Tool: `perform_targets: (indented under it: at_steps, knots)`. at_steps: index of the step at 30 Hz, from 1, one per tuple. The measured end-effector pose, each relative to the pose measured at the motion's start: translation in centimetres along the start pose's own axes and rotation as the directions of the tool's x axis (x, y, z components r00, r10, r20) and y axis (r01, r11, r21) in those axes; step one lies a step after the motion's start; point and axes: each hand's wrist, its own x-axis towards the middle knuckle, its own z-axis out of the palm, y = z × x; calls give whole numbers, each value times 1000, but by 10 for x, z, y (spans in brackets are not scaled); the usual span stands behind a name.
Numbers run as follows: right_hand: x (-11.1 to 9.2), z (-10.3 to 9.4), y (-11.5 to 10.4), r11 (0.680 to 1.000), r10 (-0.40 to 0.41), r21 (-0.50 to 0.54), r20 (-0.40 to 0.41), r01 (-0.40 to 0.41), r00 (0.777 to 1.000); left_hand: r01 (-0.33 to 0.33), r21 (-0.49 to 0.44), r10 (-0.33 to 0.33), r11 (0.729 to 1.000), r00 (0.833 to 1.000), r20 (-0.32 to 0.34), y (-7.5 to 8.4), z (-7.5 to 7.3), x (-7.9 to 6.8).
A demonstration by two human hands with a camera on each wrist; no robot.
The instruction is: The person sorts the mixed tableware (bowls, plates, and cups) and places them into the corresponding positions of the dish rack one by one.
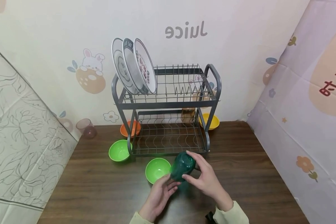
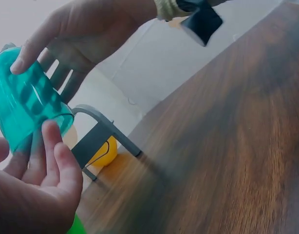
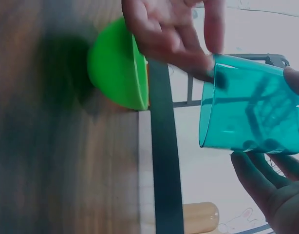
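A see-through teal cup (image 1: pixel 182 167) is held up over the table, tipped so its base faces up and away and its mouth points down. My right hand (image 1: pixel 204 177) grips it near the base, thumb on one side and fingers on the other, as the right wrist view also shows around the cup (image 3: pixel 252 107). At the mouth end, my left hand (image 1: pixel 158 196) holds the rim between thumb and fingers; its fingertips show through the teal wall in the left wrist view. A green bowl (image 1: pixel 154 175) stands upright just left of the cup.
A dark two-tier dish rack (image 1: pixel 168 105) stands behind, with three plates (image 1: pixel 145 67) upright on top and an amber cup (image 1: pixel 188 115) at its lower level. Around it are another green bowl (image 1: pixel 119 151), an orange bowl (image 1: pixel 126 129), a yellow bowl (image 1: pixel 212 122) and a pinkish cup (image 1: pixel 86 128).
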Motion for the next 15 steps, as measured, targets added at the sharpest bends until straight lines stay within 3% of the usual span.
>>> perform_targets:
  at_steps: [8, 15]
  knots:
    - [21, -12, 1, 999, -17, -38, 28, 19, 999, -16, 59, 14, 998, 999, 35, 7, -4, -4]
    - [62, -19, 8, 994, -13, -110, 12, 14, 1000, -60, 58, 57, 996, 997, 50, 12, -13, -8]
